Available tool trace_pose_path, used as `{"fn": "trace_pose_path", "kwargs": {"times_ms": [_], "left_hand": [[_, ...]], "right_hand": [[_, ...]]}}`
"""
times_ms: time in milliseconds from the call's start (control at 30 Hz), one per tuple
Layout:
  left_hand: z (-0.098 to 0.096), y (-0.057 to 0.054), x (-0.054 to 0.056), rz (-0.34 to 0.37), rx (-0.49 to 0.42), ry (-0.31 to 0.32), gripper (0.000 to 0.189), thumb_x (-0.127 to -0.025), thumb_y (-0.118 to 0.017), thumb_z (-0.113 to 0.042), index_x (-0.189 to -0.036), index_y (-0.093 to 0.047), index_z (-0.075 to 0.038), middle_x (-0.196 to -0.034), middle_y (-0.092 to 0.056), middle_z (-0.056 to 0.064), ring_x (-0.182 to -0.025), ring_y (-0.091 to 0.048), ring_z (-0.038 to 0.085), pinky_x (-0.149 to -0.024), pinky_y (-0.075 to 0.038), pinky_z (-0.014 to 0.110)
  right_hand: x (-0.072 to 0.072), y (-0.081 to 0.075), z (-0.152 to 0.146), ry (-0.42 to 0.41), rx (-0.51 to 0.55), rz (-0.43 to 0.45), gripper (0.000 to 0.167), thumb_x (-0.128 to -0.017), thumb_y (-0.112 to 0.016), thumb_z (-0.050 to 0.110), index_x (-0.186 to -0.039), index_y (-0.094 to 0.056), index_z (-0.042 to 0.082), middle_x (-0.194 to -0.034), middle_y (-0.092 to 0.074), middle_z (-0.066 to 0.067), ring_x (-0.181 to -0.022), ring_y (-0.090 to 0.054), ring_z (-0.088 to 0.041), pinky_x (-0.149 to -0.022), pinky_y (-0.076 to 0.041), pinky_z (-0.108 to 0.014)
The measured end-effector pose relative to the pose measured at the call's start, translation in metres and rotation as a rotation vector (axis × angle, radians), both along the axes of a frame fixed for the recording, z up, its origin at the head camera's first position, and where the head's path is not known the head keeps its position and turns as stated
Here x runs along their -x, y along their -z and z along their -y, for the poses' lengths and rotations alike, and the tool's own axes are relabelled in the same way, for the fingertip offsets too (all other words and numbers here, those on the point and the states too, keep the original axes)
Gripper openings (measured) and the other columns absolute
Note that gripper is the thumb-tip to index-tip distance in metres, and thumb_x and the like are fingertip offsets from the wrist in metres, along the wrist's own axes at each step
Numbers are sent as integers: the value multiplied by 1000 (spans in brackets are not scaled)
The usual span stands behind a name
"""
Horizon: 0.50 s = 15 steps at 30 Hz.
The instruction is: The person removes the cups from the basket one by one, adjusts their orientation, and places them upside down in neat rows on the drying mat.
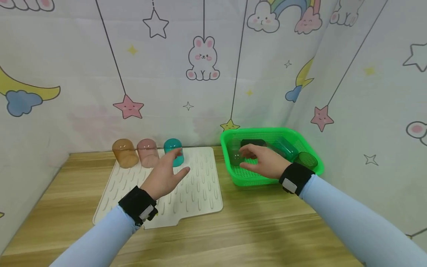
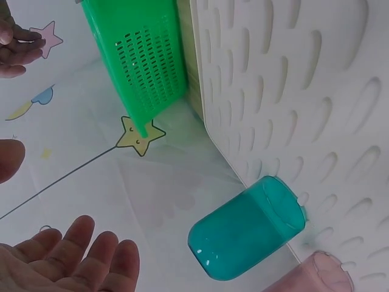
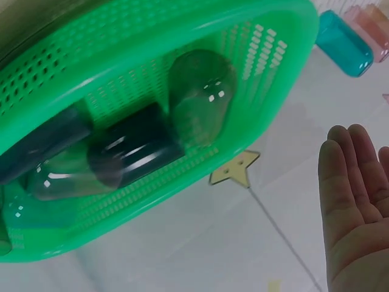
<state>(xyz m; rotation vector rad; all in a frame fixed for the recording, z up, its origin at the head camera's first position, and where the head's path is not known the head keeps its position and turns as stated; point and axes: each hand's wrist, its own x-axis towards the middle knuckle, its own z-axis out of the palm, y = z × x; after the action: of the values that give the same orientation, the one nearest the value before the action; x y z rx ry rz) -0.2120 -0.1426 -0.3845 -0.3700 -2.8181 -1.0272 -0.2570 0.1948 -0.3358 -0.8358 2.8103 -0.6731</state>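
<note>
My left hand (image 1: pixel 164 175) hovers over the white drying mat (image 1: pixel 200 185), fingers loosely bent and holding nothing. Just beyond its fingertips a teal cup (image 2: pixel 246 231) stands upside down near the mat's back edge. To its left, a pink cup (image 1: pixel 148 154) and an amber cup (image 1: pixel 125 154) also stand upside down. Over the near side of the green basket (image 1: pixel 238 180) is my right hand (image 1: pixel 265 162), its fingers apart from the cups inside. In the right wrist view, the basket holds a clear cup (image 3: pixel 200 97), a black cup (image 3: pixel 137 146) and several others lying on their sides.
The wooden table (image 1: pixel 233 230) runs in front of the mat and basket. A white curtain (image 1: pixel 173 81) printed with rabbits and stars hangs close behind them and along the sides. An olive-green cup (image 1: pixel 306 160) lies at the basket's right end, beside a dark teal one (image 1: pixel 286 147).
</note>
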Motion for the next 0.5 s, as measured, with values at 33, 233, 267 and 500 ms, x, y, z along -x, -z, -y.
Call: {"fn": "trace_pose_path", "kwargs": {"times_ms": [33,233,267,500], "left_hand": [[0,0,0,0,-3,1,71,-99,-66,-29,-154,-32,1,-148,-50,22,-140,-48,39,-114,-43,56],[1,1,0,0,-6,6,71,-100,-65,-31,-154,-32,1,-147,-52,21,-139,-50,38,-114,-44,55],[1,1,0,-4,-6,8,70,-100,-65,-30,-154,-32,1,-147,-53,21,-139,-50,38,-114,-44,55],[2,3,0,-4,-12,10,67,-100,-65,-28,-153,-34,1,-146,-53,21,-137,-51,39,-113,-43,56]], "right_hand": [[1,-1,-4,12,-2,-1,51,-99,-68,31,-142,-53,9,-134,-65,-10,-127,-61,-30,-108,-50,-49],[14,0,-32,78,-29,-21,51,-100,-65,31,-144,-51,8,-134,-63,-13,-126,-59,-33,-107,-49,-51],[16,0,-37,90,-36,-22,51,-101,-65,31,-144,-50,7,-134,-63,-14,-126,-59,-33,-107,-49,-52],[28,3,-69,156,-70,-7,53,-102,-62,29,-145,-48,1,-139,-58,-23,-128,-55,-40,-106,-48,-56]]}}
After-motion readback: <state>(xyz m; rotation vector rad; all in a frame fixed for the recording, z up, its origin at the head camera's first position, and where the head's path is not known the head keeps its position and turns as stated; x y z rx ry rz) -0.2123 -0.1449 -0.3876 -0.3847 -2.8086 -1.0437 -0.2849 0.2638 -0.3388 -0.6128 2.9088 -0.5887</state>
